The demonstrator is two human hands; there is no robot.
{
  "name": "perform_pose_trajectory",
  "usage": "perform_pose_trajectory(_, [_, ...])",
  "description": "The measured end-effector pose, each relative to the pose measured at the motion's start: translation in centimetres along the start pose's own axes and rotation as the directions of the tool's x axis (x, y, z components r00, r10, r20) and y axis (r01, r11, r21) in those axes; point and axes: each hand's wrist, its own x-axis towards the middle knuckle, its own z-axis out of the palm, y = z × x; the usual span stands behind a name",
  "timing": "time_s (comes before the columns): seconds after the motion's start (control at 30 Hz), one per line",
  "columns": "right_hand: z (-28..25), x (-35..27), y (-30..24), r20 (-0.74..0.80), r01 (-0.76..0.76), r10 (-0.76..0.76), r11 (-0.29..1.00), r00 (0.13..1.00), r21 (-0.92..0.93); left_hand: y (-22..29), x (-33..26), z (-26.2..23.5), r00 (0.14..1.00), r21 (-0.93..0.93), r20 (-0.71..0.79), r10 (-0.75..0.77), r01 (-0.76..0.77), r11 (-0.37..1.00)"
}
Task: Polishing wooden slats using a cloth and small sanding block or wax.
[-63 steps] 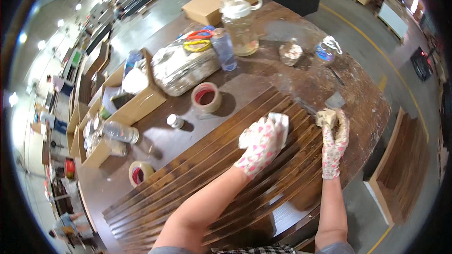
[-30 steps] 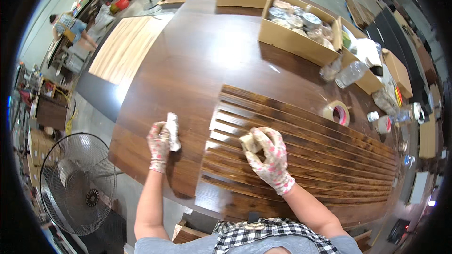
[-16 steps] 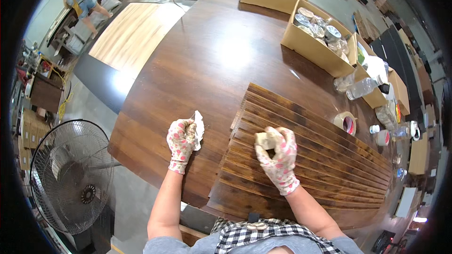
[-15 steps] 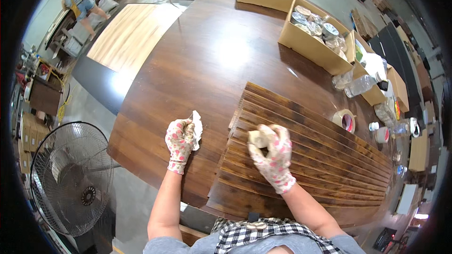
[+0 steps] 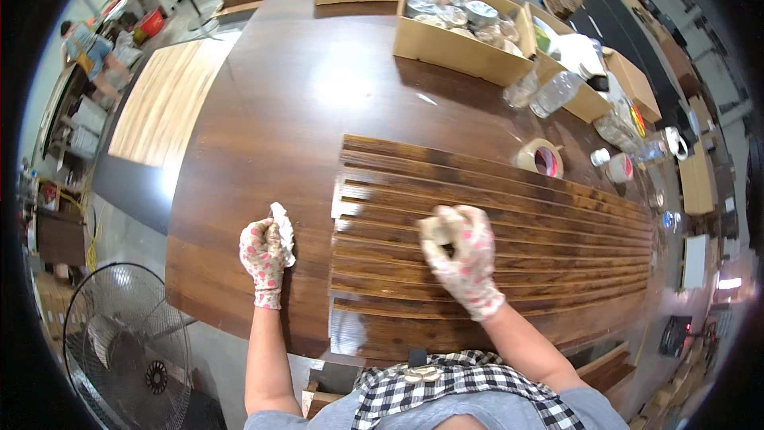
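Note:
Both hands wear thin white gloves with a pink floral pattern. My left hand (image 5: 261,255) is closed on a crumpled white cloth (image 5: 282,232), resting on the brown tabletop left of the boards. Several dark-stained wooden boards (image 5: 509,279), streaked brown and black, lie side by side and partly overlapping in front of me. Over their middle, my right hand (image 5: 461,259) is closed with fingers curled round a small tan wad (image 5: 434,232); motion blur hides its exact kind. Whether this hand touches the boards is unclear.
Beyond the boards on the large brown table (image 5: 263,119) stand a carton of wrapped tape rolls (image 5: 461,52), a clear plastic bottle (image 5: 557,94) and a wide tape roll (image 5: 541,158). A floor fan (image 5: 127,350) stands at the left. Another person (image 5: 94,56) is far left.
The view has turned, so the table and cartons sit further left and the boards appear straighter. My right hand has shifted over the boards. Left hand still grips the cloth.

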Motion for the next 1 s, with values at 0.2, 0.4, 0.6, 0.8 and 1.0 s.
perform_pose_trajectory(0.2, [2.0,0.3,-0.6,0.007,0.085,-0.086,0.995,0.996,0.046,-0.9,0.3,0.3,0.998,-0.004,0.019,-0.054,0.054,0.999])
perform_pose_trajectory(0.4, [-7.5,-4.2,7.0,-0.168,-0.138,0.092,0.949,0.981,-0.284,-1.3,0.3,-0.2,0.998,0.048,0.049,-0.027,0.025,0.999])
perform_pose_trajectory(0.6, [-4.9,-3.9,4.7,-0.114,-0.17,0.158,0.979,0.981,-0.11,-0.3,1.0,0.5,0.945,-0.636,0.098,-0.311,0.3,0.711])
perform_pose_trajectory(0.8, [-11.3,-6.6,11.1,-0.236,-0.367,0.302,0.874,0.924,-0.318,4.9,1.3,-1.3,0.98,-0.693,0.126,-0.156,0.199,0.693])
perform_pose_trajectory(1.0, [-13.3,-6.8,11.6,-0.274,-0.339,0.286,0.925,0.918,-0.17,14.9,-1.7,3.2,0.975,-0.625,0.177,0.135,0.005,0.781])
